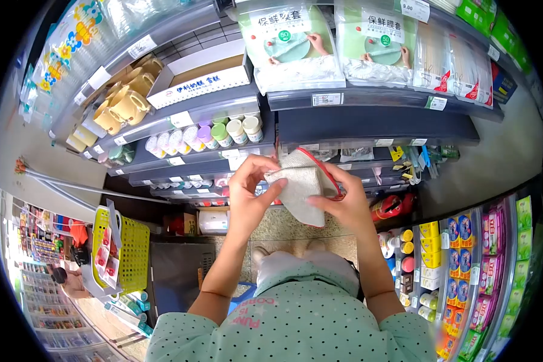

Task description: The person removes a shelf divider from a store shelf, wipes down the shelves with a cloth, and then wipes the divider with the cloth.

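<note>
Between my two hands is a folded light-grey cloth [300,192] with a red edge, knitted in look; its exact kind I cannot make out. My left hand [256,184] pinches its left side, thumb in front and fingers partly behind. On the other side, my right hand [344,196] grips the cloth near the red edge, with the thumb pressed on the front. Both hands are held at chest height before the shelves. Some of the fingers are hidden behind the cloth.
Ahead, shelves carry packs of food-wrap covers [291,45], beige mugs [127,105], a white carton [202,75] and small lidded bottles [220,133]. A yellow-green basket [133,250] stands at left. Packaged goods [458,253] line the right shelf. A red fire extinguisher [389,208] sits low.
</note>
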A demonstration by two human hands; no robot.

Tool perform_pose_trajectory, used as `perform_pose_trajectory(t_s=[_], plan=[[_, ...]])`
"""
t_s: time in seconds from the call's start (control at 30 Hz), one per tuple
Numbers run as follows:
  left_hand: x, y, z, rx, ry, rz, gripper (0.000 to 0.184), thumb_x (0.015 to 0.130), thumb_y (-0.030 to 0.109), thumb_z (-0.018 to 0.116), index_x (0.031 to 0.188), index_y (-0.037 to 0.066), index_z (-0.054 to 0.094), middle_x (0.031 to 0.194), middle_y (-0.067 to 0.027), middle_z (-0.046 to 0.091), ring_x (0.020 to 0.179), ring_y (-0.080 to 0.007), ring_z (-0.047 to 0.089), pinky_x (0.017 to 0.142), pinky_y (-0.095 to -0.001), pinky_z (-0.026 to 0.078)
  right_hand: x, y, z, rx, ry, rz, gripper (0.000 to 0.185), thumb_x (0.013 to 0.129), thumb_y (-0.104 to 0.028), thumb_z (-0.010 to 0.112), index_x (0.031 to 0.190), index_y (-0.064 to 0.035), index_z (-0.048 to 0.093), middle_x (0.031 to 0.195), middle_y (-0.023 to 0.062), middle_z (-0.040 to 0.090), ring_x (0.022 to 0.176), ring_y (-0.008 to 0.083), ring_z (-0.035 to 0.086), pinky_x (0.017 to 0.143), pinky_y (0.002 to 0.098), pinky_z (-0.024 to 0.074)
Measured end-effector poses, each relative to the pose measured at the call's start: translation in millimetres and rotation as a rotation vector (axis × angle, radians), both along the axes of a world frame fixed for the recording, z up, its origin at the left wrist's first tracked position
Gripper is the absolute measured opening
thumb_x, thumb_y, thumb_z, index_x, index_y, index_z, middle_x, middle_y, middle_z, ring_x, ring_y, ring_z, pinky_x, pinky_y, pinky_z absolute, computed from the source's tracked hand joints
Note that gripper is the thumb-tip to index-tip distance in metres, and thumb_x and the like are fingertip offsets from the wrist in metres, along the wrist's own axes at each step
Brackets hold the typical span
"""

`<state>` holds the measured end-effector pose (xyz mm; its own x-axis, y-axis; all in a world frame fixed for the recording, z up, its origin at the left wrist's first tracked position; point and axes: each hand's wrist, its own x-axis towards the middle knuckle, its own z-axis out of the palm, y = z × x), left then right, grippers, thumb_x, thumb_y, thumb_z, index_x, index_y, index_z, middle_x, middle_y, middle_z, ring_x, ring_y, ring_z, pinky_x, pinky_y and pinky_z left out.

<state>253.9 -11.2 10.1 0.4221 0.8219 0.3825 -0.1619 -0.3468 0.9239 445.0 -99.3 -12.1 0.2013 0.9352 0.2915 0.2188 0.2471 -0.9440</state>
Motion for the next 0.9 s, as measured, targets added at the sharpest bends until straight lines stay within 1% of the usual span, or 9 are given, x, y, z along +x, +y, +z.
perform_pose_trajectory(t_s=[0.13, 0.2, 0.23, 0.33, 0.37, 0.47, 0.5, 0.63, 0.9], plan=[[5, -12, -10, -0.031, 0.108, 0.140, 0.049, 0.080, -0.007, 0.074, 0.123, 0.004, 0.052, 0.103, -0.0057, 0.063, 0.093, -0.0127, 0.060, 0.079, -0.0260, 0.050, -7, -8, -5, -0.138, 0.191, -0.020, 0.035, 0.080, -0.009, 0.078, 0.111, 0.0031, 0.067, 0.092, 0.0066, 0.071, 0.081, 0.0089, 0.062, 0.075, 0.0268, 0.0490], [5, -23, -17, 0.051, 0.326, 0.325, 0.047, 0.083, -0.003, 0.074, 0.124, 0.005, 0.052, 0.103, -0.0061, 0.064, 0.089, -0.0125, 0.060, 0.074, -0.0254, 0.051, -14, -12, -8, -0.117, 0.199, -0.175, 0.032, 0.079, -0.006, 0.076, 0.109, 0.0030, 0.066, 0.094, 0.0073, 0.071, 0.084, 0.0111, 0.063, 0.076, 0.0276, 0.0487], [2, -28, -23, -0.062, 0.378, 0.271, 0.051, 0.086, 0.011, 0.076, 0.130, 0.004, 0.051, 0.103, -0.0073, 0.064, 0.085, -0.0119, 0.059, 0.070, -0.0266, 0.050, -17, -13, -10, -0.107, 0.201, -0.254, 0.031, 0.079, -0.005, 0.075, 0.108, 0.0029, 0.066, 0.095, 0.0076, 0.071, 0.085, 0.0122, 0.063, 0.076, 0.0280, 0.0485], [-2, -38, -47, -0.457, 0.247, -0.064, 0.060, 0.088, 0.011, 0.075, 0.139, 0.004, 0.045, 0.104, -0.0082, 0.064, 0.086, -0.0123, 0.059, 0.070, -0.0265, 0.050, -21, -17, -31, 0.080, 0.041, -0.392, 0.026, 0.078, -0.001, 0.070, 0.104, 0.0017, 0.066, 0.097, 0.0092, 0.070, 0.089, 0.0187, 0.066, 0.084, 0.0312, 0.0494], [-1, -42, -57, -0.543, 0.132, -0.160, 0.065, 0.089, 0.007, 0.072, 0.146, 0.007, 0.040, 0.113, -0.0086, 0.063, 0.097, -0.0134, 0.060, 0.080, -0.0275, 0.051, -22, -18, -35, 0.113, -0.086, -0.407, 0.030, 0.076, 0.003, 0.065, 0.105, -0.0012, 0.067, 0.098, 0.0098, 0.070, 0.091, 0.0254, 0.066, 0.102, 0.0403, 0.0445], [7, -49, -61, -0.489, -0.045, -0.202, 0.066, 0.089, -0.001, 0.068, 0.148, 0.010, 0.039, 0.121, -0.0076, 0.061, 0.111, -0.0146, 0.059, 0.093, -0.0290, 0.048, -26, -25, -47, 0.240, -0.137, -0.260, 0.035, 0.074, 0.005, 0.064, 0.108, -0.0036, 0.066, 0.098, 0.0084, 0.070, 0.091, 0.0278, 0.067, 0.115, 0.0501, 0.0315], [7, -48, -52, -0.474, -0.044, -0.220, 0.062, 0.086, -0.004, 0.068, 0.142, 0.007, 0.044, 0.128, -0.0066, 0.057, 0.119, -0.0133, 0.055, 0.099, -0.0299, 0.045, -27, -28, -48, 0.227, -0.136, -0.190, 0.038, 0.074, 0.003, 0.066, 0.110, -0.0069, 0.066, 0.099, 0.0063, 0.070, 0.093, 0.0263, 0.068, 0.119, 0.0572, 0.0188], [5, -44, -57, -0.308, 0.017, -0.248, 0.064, 0.080, -0.002, 0.076, 0.137, 0.008, 0.049, 0.124, -0.0058, 0.058, 0.118, -0.0138, 0.056, 0.099, -0.0295, 0.044, -28, -39, -33, 0.198, -0.228, -0.142, 0.040, 0.072, -0.013, 0.081, 0.109, -0.0113, 0.066, 0.107, 0.0035, 0.071, 0.096, 0.0243, 0.069, 0.120, 0.0602, 0.0053], [6, -51, -64, -0.338, -0.133, -0.319, 0.086, 0.067, -0.001, 0.085, 0.140, 0.010, 0.041, 0.130, -0.0064, 0.055, 0.127, -0.0198, 0.052, 0.106, -0.0352, 0.040, -15, -49, -34, 0.295, -0.285, -0.055, 0.034, 0.072, -0.016, 0.083, 0.100, -0.0105, 0.066, 0.100, 0.0042, 0.075, 0.102, 0.0245, 0.071, 0.121, 0.0590, 0.0080]])
